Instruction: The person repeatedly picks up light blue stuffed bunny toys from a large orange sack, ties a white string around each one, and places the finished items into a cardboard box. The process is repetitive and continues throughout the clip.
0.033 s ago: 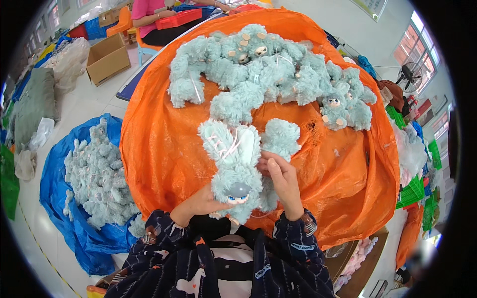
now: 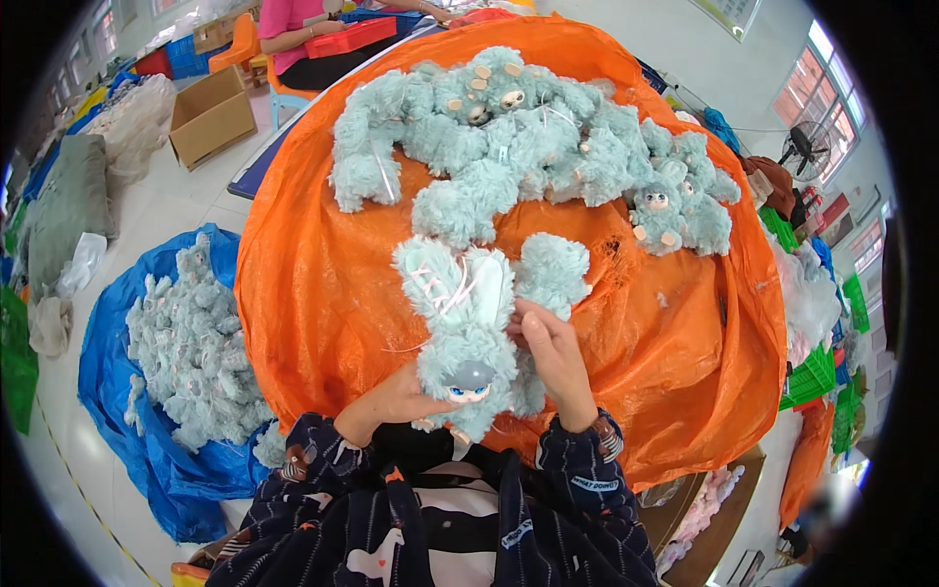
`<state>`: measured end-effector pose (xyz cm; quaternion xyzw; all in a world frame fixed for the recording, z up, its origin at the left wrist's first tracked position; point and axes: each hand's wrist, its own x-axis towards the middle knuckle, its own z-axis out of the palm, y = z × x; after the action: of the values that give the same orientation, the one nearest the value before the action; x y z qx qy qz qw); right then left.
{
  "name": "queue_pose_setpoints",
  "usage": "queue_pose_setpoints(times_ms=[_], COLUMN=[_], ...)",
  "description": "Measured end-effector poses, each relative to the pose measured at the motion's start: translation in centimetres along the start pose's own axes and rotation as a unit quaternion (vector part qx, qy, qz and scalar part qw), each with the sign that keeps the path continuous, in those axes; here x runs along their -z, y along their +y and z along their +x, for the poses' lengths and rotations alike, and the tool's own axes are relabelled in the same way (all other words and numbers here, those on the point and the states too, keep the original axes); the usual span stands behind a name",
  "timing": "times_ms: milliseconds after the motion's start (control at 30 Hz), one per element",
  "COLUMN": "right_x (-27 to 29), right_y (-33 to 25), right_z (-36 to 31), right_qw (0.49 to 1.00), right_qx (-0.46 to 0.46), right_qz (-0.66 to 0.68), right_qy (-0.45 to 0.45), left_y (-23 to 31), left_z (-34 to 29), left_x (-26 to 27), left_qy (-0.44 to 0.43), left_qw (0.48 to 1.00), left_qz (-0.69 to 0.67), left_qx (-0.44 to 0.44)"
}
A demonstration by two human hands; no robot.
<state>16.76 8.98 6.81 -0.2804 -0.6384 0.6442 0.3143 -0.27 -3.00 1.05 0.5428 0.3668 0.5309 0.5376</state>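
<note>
In front of me is a light teal plush rabbit toy [image 2: 468, 347] with long ears, a grey-topped doll face and blue eyes. Its face is toward me. My left hand [image 2: 399, 399] is closed round the toy's head and body from the left. Pink ribbon [image 2: 447, 293] criss-crosses the pale inner side of one ear. At the right edge of the ears, my right hand [image 2: 553, 357] has its fingers drawn together. What they pinch is hidden in the fur. Another teal plush piece [image 2: 553, 274] lies just beyond that hand, its lower part covered.
Orange sheeting [image 2: 675, 362] covers the table. Many teal plush toys [image 2: 548, 147] are heaped along its far side. A blue bag [image 2: 112, 391] of smaller plush pieces [image 2: 191, 352] stands at left. A cardboard box [image 2: 210, 117] and a seated person [image 2: 303, 49] with a red tray are farther back.
The toy's ears and ribbon have shifted very slightly right. A pink cord end seen below my right hand no longer shows there. Both hands are nearly still.
</note>
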Motion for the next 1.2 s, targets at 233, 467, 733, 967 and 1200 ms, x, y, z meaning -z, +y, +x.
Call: queue_pose_setpoints(times_ms=[233,467,733,967,1200], right_x=[-2.6,-3.3,-2.5,-3.1,-0.6], right_y=[0.0,-0.2,0.7,0.9,1.5], right_z=[0.1,0.2,1.4,1.2,-0.5], right_qw=[0.977,0.963,0.967,0.963,0.975], right_qx=[-0.131,-0.088,0.032,0.041,0.023], right_qz=[0.166,0.237,0.224,0.189,0.216], right_qy=[-0.002,0.095,0.118,0.190,0.037], left_y=[-0.5,0.2,-0.7,0.8,1.3], left_z=[-0.4,-0.8,-1.3,-2.0,-3.0], left_x=[-0.3,-0.2,0.0,-1.2,-1.0], left_qy=[-0.051,-0.037,-0.017,-0.005,-0.027], left_qw=[0.995,0.990,0.981,0.964,0.935], left_qz=[-0.034,-0.112,-0.103,-0.202,-0.248], left_qx=[0.078,0.079,0.160,0.174,0.253])
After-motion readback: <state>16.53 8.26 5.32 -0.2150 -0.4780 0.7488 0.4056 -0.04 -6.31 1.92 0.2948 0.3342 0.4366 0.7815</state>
